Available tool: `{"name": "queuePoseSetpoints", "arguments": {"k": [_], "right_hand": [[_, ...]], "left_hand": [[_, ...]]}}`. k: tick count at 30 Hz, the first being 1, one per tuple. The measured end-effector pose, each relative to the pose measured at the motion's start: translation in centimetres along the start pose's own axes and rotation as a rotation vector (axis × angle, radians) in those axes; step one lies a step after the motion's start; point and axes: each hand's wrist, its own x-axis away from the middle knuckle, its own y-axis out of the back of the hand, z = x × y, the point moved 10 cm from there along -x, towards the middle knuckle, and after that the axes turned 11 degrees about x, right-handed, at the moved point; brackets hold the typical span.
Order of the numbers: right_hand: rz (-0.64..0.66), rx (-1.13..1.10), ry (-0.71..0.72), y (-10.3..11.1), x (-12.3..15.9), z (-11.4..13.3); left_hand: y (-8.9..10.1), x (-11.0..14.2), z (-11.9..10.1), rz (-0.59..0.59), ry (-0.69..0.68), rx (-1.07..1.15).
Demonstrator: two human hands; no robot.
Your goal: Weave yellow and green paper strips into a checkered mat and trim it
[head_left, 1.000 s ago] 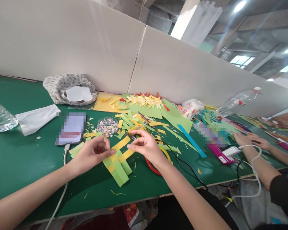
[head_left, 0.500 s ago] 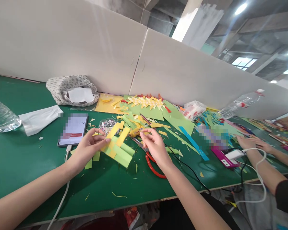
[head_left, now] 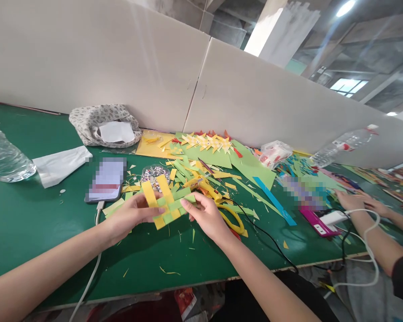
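A small woven piece of yellow and green paper strips [head_left: 168, 208] is held up between my two hands above the table. At its left side my left hand [head_left: 134, 214] is closed on it, the thumb lying over a yellow strip. My right hand [head_left: 206, 214] pinches the ends of the green strips at the right. Behind my right hand lies a yellow glue gun [head_left: 206, 187] among paper scraps. Scissors with yellow handles [head_left: 235, 217] rest just right of that hand, with a bit of red handle [head_left: 235, 234] showing below them.
A phone [head_left: 105, 181] on a charging cable lies left, near a water bottle [head_left: 6, 154] and a tissue [head_left: 62, 165]. Beads in a clear case [head_left: 156, 173] and finished woven fish [head_left: 206, 142] are farther back. A co-worker's hands [head_left: 356, 201] are at the right, beyond a power strip [head_left: 317, 223].
My right hand has come left and down to the woven piece and now pinches its green strips. The piece has turned in my left hand. Yellow handles show where red ones did.
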Motion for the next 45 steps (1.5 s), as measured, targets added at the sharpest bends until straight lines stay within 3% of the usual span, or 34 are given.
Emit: {"name": "queuePoseSetpoints", "arguments": {"k": [5,9,12,15,20,23,27,34,38,41,45], "right_hand": [[-0.002,0.078,0.053,0.4,0.0,1.2],[-0.081,0.441,0.056,4.8,0.1,1.0],[-0.028,0.830,-0.034,7.6,0.6,-1.0],[0.167,1.004,-0.208,7.9,1.6,-4.0],[0.160,1.128,-0.282,7.4,1.8,-3.9],[0.124,1.101,-0.282,7.8,1.5,-3.5],[-0.036,0.949,-0.264,10.3,0.9,-2.8],[0.193,0.381,-0.293,9.8,1.1,-3.5],[0.106,0.139,-0.188,9.0,0.7,-2.1],[-0.005,0.143,-0.083,7.8,0.7,-0.3],[-0.006,0.429,0.032,5.0,1.7,2.1]], "left_hand": [[0.2,-0.1,0.4,-0.016,0.006,-0.127],[1.8,-0.3,0.0,-0.166,-0.022,0.035],[2.3,-0.5,-0.4,-0.203,-0.043,0.138],[2.6,-0.7,-0.3,-0.211,-0.033,0.205],[2.6,-0.8,0.1,-0.197,0.008,0.273],[2.6,-0.7,0.0,-0.197,0.007,0.275],[2.8,-0.5,-0.3,-0.213,-0.016,0.276],[2.7,-0.7,-0.8,-0.185,-0.058,0.275],[2.7,-0.9,-0.8,-0.171,-0.090,0.319],[2.8,-0.9,-0.7,-0.193,-0.076,0.316],[3.4,-1.0,-0.3,-0.250,-0.046,0.316]]}}
